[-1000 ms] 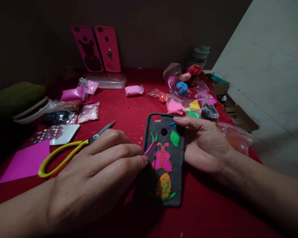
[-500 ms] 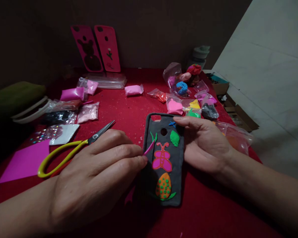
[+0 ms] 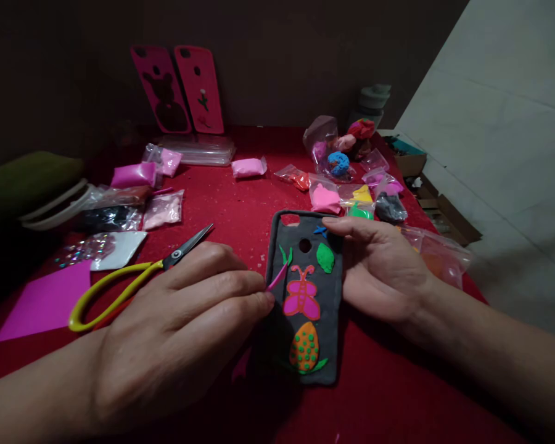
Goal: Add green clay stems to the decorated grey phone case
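My right hand [image 3: 383, 265] grips the right edge of a dark grey phone case [image 3: 277, 345], thumb on its front near the top. Raised clay shapes decorate the case: a pink butterfly [image 3: 301, 299] outlined in orange, a green leaf [image 3: 325, 258], a small blue piece [image 3: 320, 230] and an orange egg shape [image 3: 304, 346] with green dots. My left hand [image 3: 189, 333] pinches a thin pink clay modelling tool [image 3: 277, 279]. The tool's tip is at the thin green strands [image 3: 285, 254] on the case's left side; whether it touches them I cannot tell. My fingers hide the tool's middle.
Yellow-handled scissors [image 3: 115, 277] lie beside my left hand, near a pink sheet [image 3: 46, 302]. Clay packets, including a pink one [image 3: 248, 168], lie on the red cloth [image 3: 213, 197]. Two decorated cases, one with a flower [image 3: 200, 92], lean at the back. A bottle [image 3: 374, 102] stands behind.
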### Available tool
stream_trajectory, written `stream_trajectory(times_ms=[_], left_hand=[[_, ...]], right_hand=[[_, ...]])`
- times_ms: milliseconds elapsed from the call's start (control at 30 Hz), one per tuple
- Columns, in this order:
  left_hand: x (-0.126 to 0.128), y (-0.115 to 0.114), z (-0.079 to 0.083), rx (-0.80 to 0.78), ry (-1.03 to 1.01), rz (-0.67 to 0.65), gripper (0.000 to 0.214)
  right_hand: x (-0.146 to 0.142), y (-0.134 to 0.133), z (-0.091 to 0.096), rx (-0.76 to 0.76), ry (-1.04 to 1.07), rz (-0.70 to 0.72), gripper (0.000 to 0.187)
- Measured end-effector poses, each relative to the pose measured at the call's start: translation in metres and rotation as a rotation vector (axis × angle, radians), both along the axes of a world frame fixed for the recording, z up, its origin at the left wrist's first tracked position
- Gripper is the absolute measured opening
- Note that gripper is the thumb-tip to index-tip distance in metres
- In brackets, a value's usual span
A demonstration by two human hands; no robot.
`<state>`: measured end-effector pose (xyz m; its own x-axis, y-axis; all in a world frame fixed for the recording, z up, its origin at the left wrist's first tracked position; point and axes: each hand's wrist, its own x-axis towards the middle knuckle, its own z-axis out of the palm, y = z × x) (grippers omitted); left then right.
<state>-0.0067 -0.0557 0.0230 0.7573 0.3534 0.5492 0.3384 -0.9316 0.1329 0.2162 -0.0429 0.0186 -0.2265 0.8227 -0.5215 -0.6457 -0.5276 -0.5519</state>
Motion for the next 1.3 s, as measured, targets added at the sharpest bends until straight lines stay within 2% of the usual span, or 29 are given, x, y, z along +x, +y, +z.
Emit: stream_trajectory(times_ms=[100, 333, 467, 600, 867, 1067, 1300], left_hand=[[-0.0003, -0.0032, -0.0013, -0.01, -0.022, 0.03, 0.02], [-0.0018, -0.0019, -0.0068, -0.032, -0.013, 0.011, 0.02], [-0.0015, -0.0006, -0.0042, -0.025, -0.021, -0.028, 0.02], [0.0006, -0.0044, -0.0012, -0.064, -0.019, 0.007, 0.022], [-0.0017, 0.0009, -0.0056, 0.002, -0.03, -0.015, 0.018], [-0.0024, -0.0016, -0.0019, -0.039, -0.013, -0.009, 0.023], [0.0, -0.0022, -0.0008, -0.067, -0.005, -0.008, 0.021]], right_hand=[[-0.0005, -0.0001, 0.001, -0.005, -0.005, -0.006, 0.009], [-0.0014, 0.0013, 0.0012, -0.012, -0.017, -0.012, 0.008], [-0.0017, 0.0019, 0.0013, 0.005, -0.008, -0.01, 0.008], [-0.0011, 0.0019, 0.0011, 0.01, -0.001, -0.011, 0.009], [0.0, 0.0003, -0.0008, 0.028, 0.015, -0.004, 0.007], [-0.0005, 0.0006, 0.0011, 0.017, 0.005, 0.0, 0.011], [-0.0002, -0.0006, 0.0, 0.032, -0.003, 0.003, 0.006]])
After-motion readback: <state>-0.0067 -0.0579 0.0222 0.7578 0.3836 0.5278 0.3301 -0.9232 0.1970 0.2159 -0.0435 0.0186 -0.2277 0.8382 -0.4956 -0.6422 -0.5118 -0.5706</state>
